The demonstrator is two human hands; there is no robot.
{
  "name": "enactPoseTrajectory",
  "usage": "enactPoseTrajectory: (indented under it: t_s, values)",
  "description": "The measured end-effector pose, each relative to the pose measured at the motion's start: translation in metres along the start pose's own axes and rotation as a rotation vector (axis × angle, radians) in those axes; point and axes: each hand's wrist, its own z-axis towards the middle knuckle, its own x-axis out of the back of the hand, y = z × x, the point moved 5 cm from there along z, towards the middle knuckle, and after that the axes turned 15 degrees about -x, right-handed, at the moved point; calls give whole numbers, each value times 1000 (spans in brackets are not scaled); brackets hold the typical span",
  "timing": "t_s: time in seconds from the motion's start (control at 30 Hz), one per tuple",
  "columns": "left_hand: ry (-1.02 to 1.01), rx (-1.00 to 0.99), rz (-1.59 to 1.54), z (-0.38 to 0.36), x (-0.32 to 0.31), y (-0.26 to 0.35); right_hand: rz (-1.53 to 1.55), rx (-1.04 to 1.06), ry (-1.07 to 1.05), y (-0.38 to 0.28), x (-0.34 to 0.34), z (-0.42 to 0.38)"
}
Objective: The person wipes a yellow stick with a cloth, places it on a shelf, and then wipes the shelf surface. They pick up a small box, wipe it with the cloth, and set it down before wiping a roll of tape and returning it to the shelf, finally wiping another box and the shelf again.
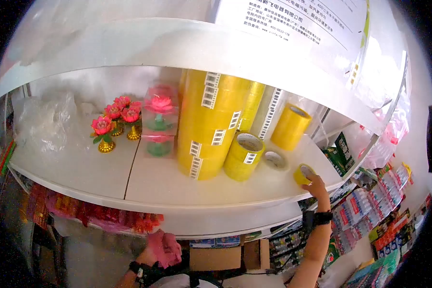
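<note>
Tape roll (302, 174), small and yellow, is sitting at four o'clock on the shelf (153, 185); right hand (316, 186) is pinching its side, presumably for steadiness; left hand (153, 250) is clutching pink cloth (168, 248) at seven o'clock.

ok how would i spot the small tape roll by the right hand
On the white shelf, find the tall stack of yellow tape near the middle. Go right along the shelf until you reach the right hand, touching a small yellow tape roll. It looks clearly smaller than the other yellow rolls there.
</note>
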Motion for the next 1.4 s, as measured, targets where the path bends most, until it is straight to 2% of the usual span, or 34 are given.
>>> enactPoseTrajectory:
  t_s: [0.03,0.1,0.13,0.17,0.2,0.23,0.27,0.3,0.33,0.37,0.4,0.43,0.5,0.53,0.6,0.67,0.7,0.73,0.77,0.8,0.83,0.9,1.03,1.1,1.13,1.2,1.27,1.33,1.4]
  values:
    - [1,-1,-1,3,4,-3,27,-4,98,0,2,-4]
    - [-108,164,-78,13,17,-22,78,-56,98,-12,18,-8]
    - [-111,156,-74,18,26,-28,230,-213,-53,-12,22,-3]
    - [-63,296,-123,19,21,-32,380,-365,-206,-13,24,0]
    - [-13,438,-173,17,16,-36,383,-357,-201,-19,30,3]
    - [-13,432,-171,12,10,-32,498,-305,-107,-27,39,4]
    - [18,267,-98,3,-43,2,613,-253,-14,-36,49,3]
    - [51,104,-23,-1,-70,24,618,-252,-15,-54,62,1]
    - [54,104,-18,3,-51,13,703,-148,-34,-86,83,-1]
    - [-24,128,-21,10,-20,-7,787,-45,-52,-116,100,-3]
    - [-103,154,-22,12,-5,-18,794,-51,-52,-136,110,-3]
    - [-100,159,-15,11,-12,-15,725,41,2,-158,121,-4]
    - [-426,-108,-112,7,-50,7,645,158,54,-191,126,2]
    - [-422,-102,-104,6,-41,3,635,187,53,-205,125,8]
    - [-27,165,-403,11,8,-32,672,193,9,-228,115,22]
    - [-29,199,-295,11,60,-52,708,205,-32,-241,98,37]
    - [-33,231,-195,11,62,-50,709,196,-92,-245,84,47]
    - [-32,224,-191,9,62,-45,709,189,-153,-251,75,52]
    - [-60,179,-123,6,36,-27,713,197,-153,-256,75,53]
    - [-86,135,-56,2,17,-14,598,187,-118,-261,75,53]
    - [-82,128,-56,-3,10,-9,483,177,-82,-266,74,54]
    - [-145,-52,-249,-7,-1,5,459,197,-74,-271,71,54]
    - [-2,27,-349,-10,61,-26,381,231,-56,-272,61,52]
    - [-300,137,-294,-6,61,-31,419,215,-88,-271,59,51]
    - [-301,141,-297,-7,65,-36,460,197,-116,-269,58,50]
    - [-135,98,-175,-6,41,-21,530,185,-170,-267,56,48]
    - [-103,127,-147,-2,18,-11,603,173,-222,-263,52,50]
    - [-72,155,-117,1,14,-11,668,288,-186,-264,51,52]
    - [-35,116,6,1,19,-13,696,262,-200,-267,54,49]
